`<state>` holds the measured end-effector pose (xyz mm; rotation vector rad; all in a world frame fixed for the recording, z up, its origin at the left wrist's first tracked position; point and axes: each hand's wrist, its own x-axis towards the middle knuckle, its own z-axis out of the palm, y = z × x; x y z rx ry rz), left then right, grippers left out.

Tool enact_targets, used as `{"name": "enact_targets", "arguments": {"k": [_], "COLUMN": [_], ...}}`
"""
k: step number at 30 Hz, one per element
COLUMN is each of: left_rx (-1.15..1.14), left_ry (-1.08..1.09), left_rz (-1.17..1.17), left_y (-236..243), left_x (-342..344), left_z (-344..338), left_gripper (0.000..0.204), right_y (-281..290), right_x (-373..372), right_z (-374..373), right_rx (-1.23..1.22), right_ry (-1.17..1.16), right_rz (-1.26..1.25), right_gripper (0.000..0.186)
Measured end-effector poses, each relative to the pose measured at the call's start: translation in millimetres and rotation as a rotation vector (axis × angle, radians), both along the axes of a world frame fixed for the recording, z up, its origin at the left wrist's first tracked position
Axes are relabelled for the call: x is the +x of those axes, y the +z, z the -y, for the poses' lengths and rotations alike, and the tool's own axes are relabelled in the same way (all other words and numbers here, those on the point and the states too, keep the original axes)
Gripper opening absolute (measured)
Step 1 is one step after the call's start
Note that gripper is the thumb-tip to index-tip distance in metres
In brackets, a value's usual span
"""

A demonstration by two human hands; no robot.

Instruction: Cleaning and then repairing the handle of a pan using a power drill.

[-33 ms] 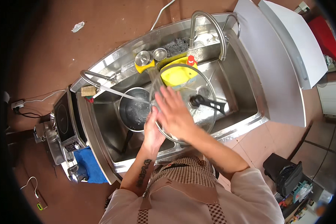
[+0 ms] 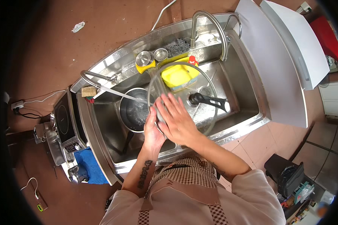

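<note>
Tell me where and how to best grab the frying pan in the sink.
Probably by its black handle, from the person's side: it juts from the frying pan toward the body, left of the left hand, while running water crosses above the bowl.

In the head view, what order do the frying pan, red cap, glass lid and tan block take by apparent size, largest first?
1. Glass lid, seemingly held nearer the camera, which may enlarge it
2. Frying pan
3. Tan block
4. Red cap
</note>
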<state>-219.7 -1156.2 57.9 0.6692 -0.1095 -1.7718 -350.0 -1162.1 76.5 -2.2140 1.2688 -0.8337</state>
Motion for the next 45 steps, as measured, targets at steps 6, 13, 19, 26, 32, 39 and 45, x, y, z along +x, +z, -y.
{"name": "enact_targets", "arguments": {"k": [6, 13, 19, 26, 32, 39, 45], "left_rx": [-0.128, -0.144, -0.058, -0.121, -0.108, -0.094, -0.003], "left_ry": [-0.043, 0.033, 0.023, 0.022, 0.044, 0.052, 0.056], "left_rz": [0.178, 0.342, 0.335, 0.348, 0.27, 0.289, 0.262], "left_y": [26.5, 32.3, 25.1, 30.6, 36.0, 39.3, 11.3], "left_x": [10.0, 9.9, 2.2, -3.5, 5.3, 10.4, 47.3], "left_z": [7.1, 11.4, -2.0, -9.7, -12.6, -10.8, -24.2], "left_gripper": [0.066, 0.068, 0.062, 0.059, 0.054, 0.058, 0.059], "right_y": [-128.3, -90.0, -8.6, -9.8, -28.6, -18.5, -26.9], "right_x": [-100.5, -25.3, -2.3, -35.7, -87.7, -52.5, -92.5], "right_z": [-29.9, -59.2, 14.7, 66.2, 79.0, 49.1, 27.4], "right_rx": [0.481, 0.261, -0.079, -0.116, 0.288, -0.034, 0.524], "right_ry": [-0.546, -0.337, 0.074, -0.135, -0.196, -0.262, -0.092], "right_rz": [0.29, 0.241, 0.005, -0.169, 0.099, 0.142, -0.119], "right_gripper": [0.058, 0.065, 0.062, 0.027, 0.024, 0.039, 0.056]}}
